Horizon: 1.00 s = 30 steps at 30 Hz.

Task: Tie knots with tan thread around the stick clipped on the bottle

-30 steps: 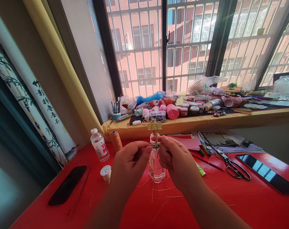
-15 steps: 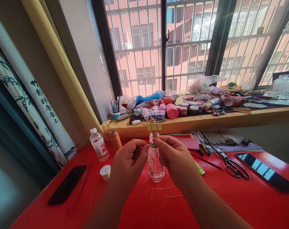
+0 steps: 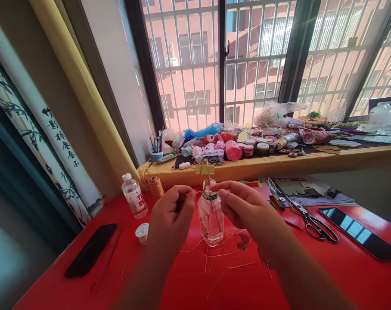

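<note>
A clear glass bottle (image 3: 211,221) stands upright on the red table, with dark green cord (image 3: 209,196) wound around its neck. A yellow binder clip (image 3: 205,169) sits above the bottle mouth, on a brown braided strip that runs down to the neck. Left of the neck, my left hand (image 3: 172,213) pinches a thin thread that leads toward the cord. On the other side, my right hand (image 3: 247,209) has its index finger reaching to the neck and its thumb just below; what lies between those fingertips is too small to make out. Loose threads (image 3: 229,255) lie around the bottle's base.
At left are a labelled plastic bottle (image 3: 134,197), an orange thread cone (image 3: 156,188), a white-topped spool (image 3: 142,233) and a black phone (image 3: 91,249). Scissors (image 3: 314,224) and another phone (image 3: 360,232) lie right. Craft supplies crowd the windowsill (image 3: 182,173).
My hands have moved apart: the left slightly leftward, the right away from the bottle neck to the right. The clip has tilted a little left, and more of the neck cord shows.
</note>
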### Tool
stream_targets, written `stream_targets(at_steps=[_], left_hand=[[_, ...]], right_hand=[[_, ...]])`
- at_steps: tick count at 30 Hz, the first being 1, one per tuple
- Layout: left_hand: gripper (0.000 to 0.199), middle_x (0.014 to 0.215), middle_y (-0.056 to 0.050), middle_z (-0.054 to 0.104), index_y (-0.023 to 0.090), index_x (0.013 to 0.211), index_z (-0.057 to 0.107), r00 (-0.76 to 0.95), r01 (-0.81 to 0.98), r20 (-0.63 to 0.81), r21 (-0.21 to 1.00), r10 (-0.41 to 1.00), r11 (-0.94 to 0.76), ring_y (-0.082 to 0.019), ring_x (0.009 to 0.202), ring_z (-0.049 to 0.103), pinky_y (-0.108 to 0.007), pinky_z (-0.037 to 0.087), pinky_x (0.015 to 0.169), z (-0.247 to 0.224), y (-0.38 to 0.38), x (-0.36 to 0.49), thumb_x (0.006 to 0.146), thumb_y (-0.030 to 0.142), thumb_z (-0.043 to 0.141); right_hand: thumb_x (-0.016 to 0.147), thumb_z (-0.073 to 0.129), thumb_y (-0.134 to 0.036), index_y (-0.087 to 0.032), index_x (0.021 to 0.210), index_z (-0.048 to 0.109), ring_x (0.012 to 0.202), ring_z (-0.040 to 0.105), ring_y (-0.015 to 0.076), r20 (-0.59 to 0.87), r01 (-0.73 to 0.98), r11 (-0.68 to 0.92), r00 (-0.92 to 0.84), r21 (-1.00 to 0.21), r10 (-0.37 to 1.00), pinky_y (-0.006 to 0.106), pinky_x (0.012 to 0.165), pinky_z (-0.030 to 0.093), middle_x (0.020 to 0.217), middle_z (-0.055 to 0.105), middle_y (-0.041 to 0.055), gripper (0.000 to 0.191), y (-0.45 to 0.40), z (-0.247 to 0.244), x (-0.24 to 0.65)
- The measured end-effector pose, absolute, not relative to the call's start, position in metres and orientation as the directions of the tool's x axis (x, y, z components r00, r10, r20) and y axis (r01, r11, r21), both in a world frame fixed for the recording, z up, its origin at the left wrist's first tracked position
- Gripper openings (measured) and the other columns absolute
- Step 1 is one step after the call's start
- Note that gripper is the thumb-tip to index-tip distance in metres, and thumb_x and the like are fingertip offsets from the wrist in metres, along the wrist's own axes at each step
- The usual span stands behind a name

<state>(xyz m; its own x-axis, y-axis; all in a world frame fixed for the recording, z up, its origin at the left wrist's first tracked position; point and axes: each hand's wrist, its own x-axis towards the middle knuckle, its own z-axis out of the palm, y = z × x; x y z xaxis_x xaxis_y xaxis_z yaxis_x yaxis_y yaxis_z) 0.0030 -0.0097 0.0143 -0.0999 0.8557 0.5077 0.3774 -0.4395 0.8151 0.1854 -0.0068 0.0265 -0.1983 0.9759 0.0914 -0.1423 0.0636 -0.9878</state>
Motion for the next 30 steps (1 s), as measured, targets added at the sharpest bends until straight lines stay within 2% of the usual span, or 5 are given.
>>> stream_targets(at_steps=[3,7,10,16,30], left_hand=[[0.024,0.06,0.005,0.051,0.021,0.089,0.068,-0.105,0.365,0.493,0.827,0.864,-0.428,-0.011,0.053,0.042,-0.02,0.033,0.046,0.011,-0.008,0.001,0.096,0.043,0.06],[0.025,0.06,0.005,0.05,0.021,0.088,0.069,-0.118,0.369,0.489,0.83,0.864,-0.418,-0.011,0.052,0.041,-0.02,0.031,0.045,0.009,-0.008,0.002,0.096,0.044,0.061],[0.026,0.058,0.005,0.052,0.021,0.09,0.074,-0.122,0.383,0.491,0.825,0.862,-0.416,-0.011,0.051,0.041,-0.021,0.031,0.045,0.009,-0.008,0.003,0.094,0.044,0.063],[0.029,0.076,-0.002,0.074,0.021,0.097,0.081,-0.105,0.431,0.517,0.794,0.85,-0.429,-0.014,0.061,0.057,-0.024,0.045,0.055,0.012,-0.007,0.001,0.091,0.046,0.068],[0.02,0.055,0.005,0.045,0.022,0.088,0.077,-0.189,0.497,0.573,0.756,0.797,-0.426,-0.012,0.052,0.041,-0.023,0.032,0.047,0.015,-0.014,0.004,0.09,0.037,0.065]], right_hand=[[0.091,0.067,-0.048,-0.022,0.098,0.069,0.054,0.04,0.0107,0.123,0.131,0.147,-0.174,-0.981,0.977,0.022,0.048,0.031,0.064,0.05,-0.0048,0.027,-0.013,0.03,0.2],[0.095,0.059,-0.046,-0.023,0.088,0.068,0.055,0.039,0.0124,0.166,0.38,0.219,-0.166,-0.899,0.972,0.025,0.048,0.031,0.065,0.048,-0.0039,0.025,-0.021,0.033,0.205],[0.095,0.058,-0.044,-0.023,0.084,0.067,0.055,0.038,0.0128,0.214,0.403,0.262,-0.161,-0.877,0.963,0.025,0.047,0.03,0.065,0.047,-0.0038,0.026,-0.023,0.034,0.201],[0.096,0.057,-0.046,-0.023,0.084,0.067,0.058,0.046,0.0144,0.26,0.403,0.272,-0.085,-0.874,0.962,0.025,0.05,0.037,0.07,0.058,-0.0007,0.027,-0.019,0.034,0.201],[0.093,0.06,-0.047,-0.024,0.083,0.069,0.058,0.051,0.0169,0.284,0.393,0.264,-0.007,-0.881,0.959,0.026,0.047,0.04,0.074,0.066,0.0036,0.026,-0.017,0.033,0.201]])
